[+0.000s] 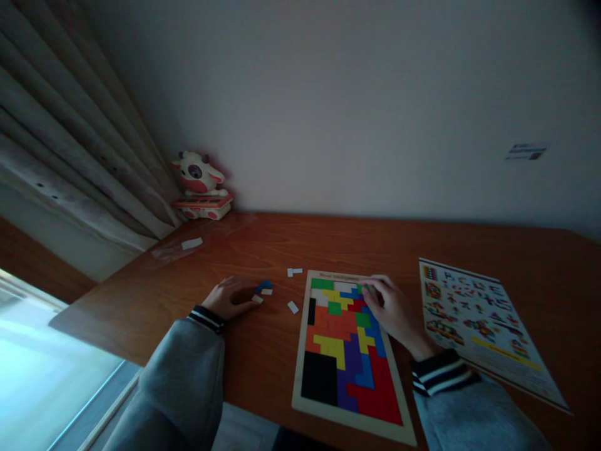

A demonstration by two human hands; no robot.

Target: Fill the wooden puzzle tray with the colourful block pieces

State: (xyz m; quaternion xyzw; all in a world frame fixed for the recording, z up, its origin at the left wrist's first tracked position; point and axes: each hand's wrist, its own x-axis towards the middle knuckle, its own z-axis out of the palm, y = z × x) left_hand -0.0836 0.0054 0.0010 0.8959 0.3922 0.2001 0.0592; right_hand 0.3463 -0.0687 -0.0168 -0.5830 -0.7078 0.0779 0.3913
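The wooden puzzle board (297, 376) lies flat on the table, mostly filled with coloured block pieces; its dark base shows at the lower left and in a small gap at the left edge. My right hand (389, 310) is over the board's upper right corner, fingers bent and closed around a small green puzzle piece (360, 288), partly hidden by the fingertips. Left of the board, my left hand (230, 297) rests on the table, thumb apart from the fingers. Its fingertips reach a blue puzzle piece (264, 286), and a white piece (257, 299) lies by the thumb.
More white pieces (293, 307) lie between my left hand and the board. A printed pattern sheet (483, 319) lies at the right. A cow-shaped toy (200, 185) stands at the back left, near a clear plastic bag (171, 252) and the curtain (79, 125).
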